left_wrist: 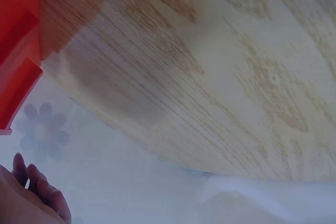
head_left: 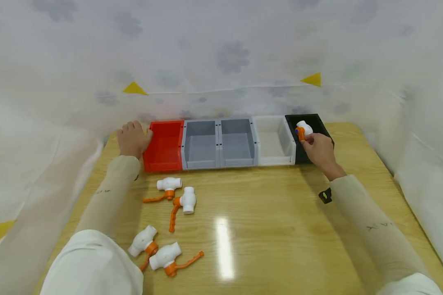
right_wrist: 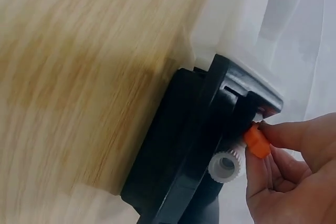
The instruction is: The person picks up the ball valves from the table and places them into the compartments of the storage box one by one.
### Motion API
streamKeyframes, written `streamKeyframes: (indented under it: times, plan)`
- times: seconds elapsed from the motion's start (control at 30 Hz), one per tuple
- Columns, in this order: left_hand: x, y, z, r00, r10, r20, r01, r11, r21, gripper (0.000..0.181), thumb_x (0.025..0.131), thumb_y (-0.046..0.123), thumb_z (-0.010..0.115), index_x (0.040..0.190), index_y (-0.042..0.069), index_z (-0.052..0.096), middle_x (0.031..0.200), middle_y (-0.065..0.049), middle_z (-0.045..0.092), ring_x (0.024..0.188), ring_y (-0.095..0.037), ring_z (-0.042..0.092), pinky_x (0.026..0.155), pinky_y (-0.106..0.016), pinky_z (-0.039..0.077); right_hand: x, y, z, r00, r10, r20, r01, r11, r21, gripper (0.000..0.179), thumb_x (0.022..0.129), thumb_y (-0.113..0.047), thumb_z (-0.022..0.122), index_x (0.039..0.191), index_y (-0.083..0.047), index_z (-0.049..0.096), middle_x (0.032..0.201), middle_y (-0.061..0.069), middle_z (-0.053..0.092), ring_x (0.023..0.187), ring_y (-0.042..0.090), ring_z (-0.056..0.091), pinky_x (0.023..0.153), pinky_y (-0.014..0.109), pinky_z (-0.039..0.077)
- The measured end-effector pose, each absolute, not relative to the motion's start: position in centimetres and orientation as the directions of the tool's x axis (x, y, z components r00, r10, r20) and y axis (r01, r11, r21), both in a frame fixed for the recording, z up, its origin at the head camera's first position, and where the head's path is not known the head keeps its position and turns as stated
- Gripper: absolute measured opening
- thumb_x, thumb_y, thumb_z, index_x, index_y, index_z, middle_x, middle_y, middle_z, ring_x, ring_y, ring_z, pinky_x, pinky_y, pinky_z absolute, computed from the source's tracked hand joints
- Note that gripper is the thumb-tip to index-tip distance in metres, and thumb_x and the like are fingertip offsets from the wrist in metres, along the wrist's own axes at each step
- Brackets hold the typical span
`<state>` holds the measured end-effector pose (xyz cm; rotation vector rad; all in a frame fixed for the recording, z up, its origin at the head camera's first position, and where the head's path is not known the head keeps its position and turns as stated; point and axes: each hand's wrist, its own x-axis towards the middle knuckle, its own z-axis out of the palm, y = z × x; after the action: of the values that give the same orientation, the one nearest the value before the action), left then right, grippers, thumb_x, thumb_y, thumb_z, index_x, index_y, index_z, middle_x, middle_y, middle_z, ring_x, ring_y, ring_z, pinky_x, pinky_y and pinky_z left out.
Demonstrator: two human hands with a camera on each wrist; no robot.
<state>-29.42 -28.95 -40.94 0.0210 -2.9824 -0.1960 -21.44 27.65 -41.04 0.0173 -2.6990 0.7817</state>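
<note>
In the head view, my right hand (head_left: 319,151) pinches the orange handle of a white plastic ball valve (head_left: 307,128) at the black bin (head_left: 303,158) on the right end of the row. The right wrist view shows thumb and fingers on the orange part (right_wrist: 257,141), with the valve's ribbed white end (right_wrist: 224,166) by the bin's rim. Whether the valve touches the bin floor is unclear. At the other end, my left hand (head_left: 133,139) rests against the left side of the red bin (head_left: 164,167), fingers extended and holding nothing.
Between the end bins stand two grey bins (head_left: 201,164) (head_left: 238,163) and a white bin (head_left: 275,160). Several white ball valves with orange levers, including one valve (head_left: 188,200) near the red bin, lie on the left of the wooden table (head_left: 273,229). Patterned sheeting (head_left: 206,49) hangs behind.
</note>
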Motion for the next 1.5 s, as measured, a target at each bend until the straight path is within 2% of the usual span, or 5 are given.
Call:
streamKeyframes:
  times: [0.27, 0.87, 1.07, 1.3, 1.5]
  plan:
    - [-29.5, -28.4, -41.1, -0.982, -0.02, 0.187, 0.004, 0.992, 0.125, 0.052, 0.095, 0.04, 0.031, 0.104, -0.01, 0.039, 0.104, -0.028, 0.041, 0.095, -0.043, 0.038, 0.085, -0.053, 0.029, -21.9, 28.1, -42.2, -0.962, 0.122, 0.243, -0.032, 0.838, -0.545, 0.023, 0.087, -0.01, 0.058, 0.102, 0.006, 0.066, 0.089, 0.021, 0.065, 0.077, 0.033, 0.06, 0.067, 0.046, 0.046]
    - [-29.8, -28.6, -41.4, -0.987, -0.019, 0.158, 0.0, 0.993, 0.119, 0.054, 0.094, 0.042, 0.026, 0.105, -0.01, 0.038, 0.102, -0.027, 0.042, 0.094, -0.043, 0.038, 0.084, -0.054, 0.029, -23.5, 28.3, -43.2, -0.986, 0.115, 0.117, 0.039, 0.855, -0.517, 0.025, 0.089, -0.006, 0.051, 0.104, 0.007, 0.066, 0.104, 0.026, 0.062, 0.093, 0.043, 0.058, 0.075, 0.052, 0.046]
    - [-29.9, -28.8, -41.3, -0.993, -0.021, 0.119, -0.005, 0.991, 0.136, 0.061, 0.094, 0.047, 0.022, 0.111, -0.011, 0.037, 0.109, -0.03, 0.041, 0.099, -0.046, 0.036, 0.087, -0.057, 0.026, -24.2, 28.7, -43.8, -0.992, 0.077, 0.099, 0.015, 0.857, -0.515, 0.028, 0.086, -0.002, 0.045, 0.101, 0.01, 0.066, 0.104, 0.028, 0.061, 0.095, 0.043, 0.057, 0.076, 0.051, 0.046]
    - [-29.2, -28.6, -41.2, -0.993, -0.02, 0.114, -0.003, 0.99, 0.142, 0.061, 0.094, 0.047, 0.024, 0.11, -0.01, 0.039, 0.11, -0.03, 0.042, 0.099, -0.046, 0.037, 0.085, -0.057, 0.027, -24.4, 29.0, -44.0, -0.993, 0.114, -0.033, 0.113, 0.832, -0.543, 0.028, 0.087, -0.004, 0.044, 0.102, 0.01, 0.063, 0.106, 0.029, 0.059, 0.088, 0.038, 0.054, 0.072, 0.047, 0.045]
    - [-29.3, -28.7, -41.1, -0.991, -0.014, 0.134, 0.003, 0.991, 0.132, 0.061, 0.094, 0.048, 0.023, 0.107, -0.009, 0.038, 0.108, -0.03, 0.041, 0.097, -0.046, 0.037, 0.084, -0.057, 0.027, -24.9, 29.1, -43.7, -0.986, 0.142, -0.086, 0.164, 0.759, -0.63, 0.031, 0.093, -0.009, 0.042, 0.109, 0.012, 0.059, 0.115, 0.031, 0.054, 0.095, 0.038, 0.051, 0.076, 0.047, 0.043]
